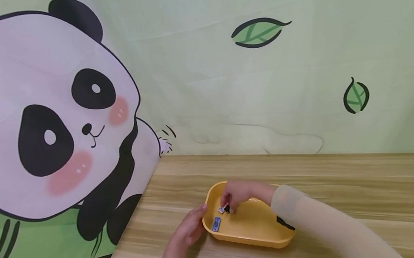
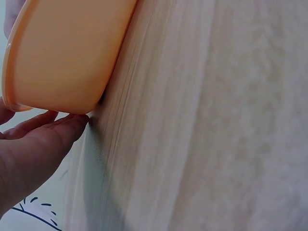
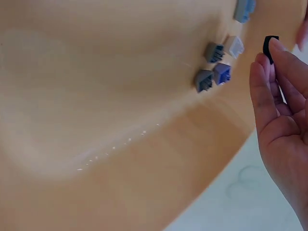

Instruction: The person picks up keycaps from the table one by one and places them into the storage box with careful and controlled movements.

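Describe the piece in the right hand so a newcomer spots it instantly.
On the wood-grain table sits a yellow-orange tray. Above the tray's floor, the right hand pinches a small black piece. It alone is black and held; the neighbouring gray, blue and white pieces lie in the tray.

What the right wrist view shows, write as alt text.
The right hand pinches a small black piece at an orange tray. Nearby in the tray lie two gray blocks, a white block, a purple block and a blue block.
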A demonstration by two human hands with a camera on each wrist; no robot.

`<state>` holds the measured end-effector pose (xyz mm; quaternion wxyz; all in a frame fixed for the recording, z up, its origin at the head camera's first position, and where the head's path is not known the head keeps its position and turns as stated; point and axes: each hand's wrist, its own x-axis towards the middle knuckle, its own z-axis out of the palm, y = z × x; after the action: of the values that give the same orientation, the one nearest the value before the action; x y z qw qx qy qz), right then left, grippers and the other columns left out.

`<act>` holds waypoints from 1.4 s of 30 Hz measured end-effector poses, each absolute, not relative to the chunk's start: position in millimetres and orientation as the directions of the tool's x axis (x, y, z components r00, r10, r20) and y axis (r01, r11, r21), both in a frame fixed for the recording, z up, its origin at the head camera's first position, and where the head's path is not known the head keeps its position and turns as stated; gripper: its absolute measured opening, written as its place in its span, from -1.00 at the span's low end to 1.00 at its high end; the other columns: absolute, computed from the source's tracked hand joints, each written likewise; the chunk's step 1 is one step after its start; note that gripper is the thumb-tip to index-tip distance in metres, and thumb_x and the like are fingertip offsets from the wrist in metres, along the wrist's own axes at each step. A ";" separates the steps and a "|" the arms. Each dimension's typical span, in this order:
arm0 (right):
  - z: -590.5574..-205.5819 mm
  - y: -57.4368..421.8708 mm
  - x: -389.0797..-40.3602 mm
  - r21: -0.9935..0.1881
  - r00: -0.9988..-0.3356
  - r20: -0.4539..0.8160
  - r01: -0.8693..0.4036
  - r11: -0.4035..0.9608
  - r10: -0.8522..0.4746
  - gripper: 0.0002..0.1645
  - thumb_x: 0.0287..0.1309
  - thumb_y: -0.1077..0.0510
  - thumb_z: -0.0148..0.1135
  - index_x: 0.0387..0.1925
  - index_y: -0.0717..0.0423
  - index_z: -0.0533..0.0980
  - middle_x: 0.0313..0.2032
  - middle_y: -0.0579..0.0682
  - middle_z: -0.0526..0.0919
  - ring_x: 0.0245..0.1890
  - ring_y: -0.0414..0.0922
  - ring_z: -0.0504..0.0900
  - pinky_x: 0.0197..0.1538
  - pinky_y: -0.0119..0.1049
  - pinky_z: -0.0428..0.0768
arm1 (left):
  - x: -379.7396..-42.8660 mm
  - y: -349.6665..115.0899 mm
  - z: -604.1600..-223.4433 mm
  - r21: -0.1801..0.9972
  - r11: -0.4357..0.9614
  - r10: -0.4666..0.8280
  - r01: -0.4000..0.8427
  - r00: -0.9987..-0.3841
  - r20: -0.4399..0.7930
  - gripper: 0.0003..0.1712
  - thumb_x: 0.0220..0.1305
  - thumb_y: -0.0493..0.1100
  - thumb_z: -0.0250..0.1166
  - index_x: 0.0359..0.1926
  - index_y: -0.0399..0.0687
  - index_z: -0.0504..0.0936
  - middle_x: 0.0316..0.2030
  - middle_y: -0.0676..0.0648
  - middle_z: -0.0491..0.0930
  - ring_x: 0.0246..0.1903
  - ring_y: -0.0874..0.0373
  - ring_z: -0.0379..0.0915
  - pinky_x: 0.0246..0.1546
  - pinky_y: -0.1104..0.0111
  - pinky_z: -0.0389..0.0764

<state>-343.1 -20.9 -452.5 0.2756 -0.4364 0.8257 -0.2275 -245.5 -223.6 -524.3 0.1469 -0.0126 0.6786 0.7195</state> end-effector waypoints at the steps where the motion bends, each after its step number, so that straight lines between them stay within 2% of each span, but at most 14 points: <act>1: -453.7 -21.2 -342.7 -0.617 -0.472 -0.252 -0.594 0.517 -0.844 -0.70 0.07 0.41 0.43 -0.10 0.30 0.70 -0.21 0.04 0.79 -0.33 -0.38 0.53 -0.20 -0.59 0.54 | -245.6 -223.4 -524.5 0.973 -0.039 0.192 -0.229 -0.957 -0.218 -0.37 0.65 -0.12 -0.15 0.40 -0.64 0.17 0.27 -0.33 0.49 0.13 0.25 0.45 0.17 0.44 0.48; 8: -460.0 -23.7 -341.7 -0.613 -0.502 -0.240 -0.586 0.530 -0.831 -0.76 0.03 0.40 0.48 -0.19 0.25 0.72 -0.27 0.03 0.80 -0.37 -0.38 0.52 -0.22 -0.57 0.54 | -246.5 -222.3 -526.1 0.973 -0.041 0.184 -0.226 -0.959 -0.215 -0.35 0.64 -0.11 -0.15 0.43 -0.64 0.14 0.36 -0.43 0.38 0.18 0.21 0.42 0.18 0.45 0.46; 16: -467.4 -30.3 -338.5 -0.604 -0.497 -0.230 -0.601 0.523 -0.837 -0.72 -0.02 0.47 0.43 -0.19 0.28 0.72 -0.27 0.06 0.80 -0.38 -0.37 0.52 -0.23 -0.58 0.52 | -246.5 -223.8 -524.7 0.973 -0.040 0.182 -0.228 -0.959 -0.217 -0.35 0.65 -0.11 -0.14 0.42 -0.65 0.14 0.34 -0.37 0.42 0.17 0.24 0.42 0.17 0.47 0.46; 24: -472.5 -34.9 -334.7 -0.554 -0.501 -0.246 -0.630 0.544 -0.830 -0.73 -0.05 0.48 0.44 -0.24 0.27 0.72 -0.32 0.05 0.79 -0.42 -0.36 0.47 -0.27 -0.58 0.48 | -245.9 -224.5 -525.1 0.972 -0.050 0.202 -0.231 -0.955 -0.216 -0.35 0.64 -0.09 -0.12 0.42 -0.63 0.16 0.24 -0.20 0.53 0.13 0.28 0.44 0.18 0.45 0.47; 31: -476.0 -36.1 -334.1 -0.536 -0.494 -0.244 -0.649 0.541 -0.835 -0.77 -0.05 0.46 0.47 -0.27 0.26 0.72 -0.34 0.04 0.79 -0.44 -0.37 0.46 -0.29 -0.58 0.47 | -246.0 -224.2 -525.8 0.970 -0.051 0.195 -0.239 -0.954 -0.225 -0.35 0.65 -0.11 -0.14 0.43 -0.63 0.13 0.30 -0.28 0.48 0.13 0.28 0.43 0.16 0.47 0.47; 37: -478.7 -36.2 -334.8 -0.497 -0.475 -0.236 -0.690 0.526 -0.848 -0.77 -0.07 0.44 0.47 -0.28 0.24 0.73 -0.33 0.04 0.80 -0.44 -0.39 0.44 -0.27 -0.59 0.47 | -245.6 -223.7 -523.7 0.969 -0.047 0.195 -0.244 -0.953 -0.231 -0.35 0.65 -0.09 -0.13 0.42 -0.63 0.15 0.24 -0.20 0.53 0.09 0.31 0.44 0.15 0.48 0.47; 42: -478.8 -35.7 -333.3 -0.494 -0.477 -0.247 -0.687 0.533 -0.843 -0.77 -0.08 0.45 0.48 -0.30 0.23 0.74 -0.34 0.03 0.80 -0.44 -0.38 0.45 -0.25 -0.58 0.48 | -245.4 -224.4 -523.1 0.967 -0.047 0.190 -0.249 -0.953 -0.236 -0.36 0.65 -0.10 -0.14 0.42 -0.62 0.16 0.25 -0.23 0.52 0.11 0.29 0.43 0.14 0.48 0.47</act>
<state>-333.3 -35.7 -478.8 0.2358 -0.4537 0.8432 -0.1662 -245.4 -224.4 -523.1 0.1517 -0.0217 0.6733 0.7233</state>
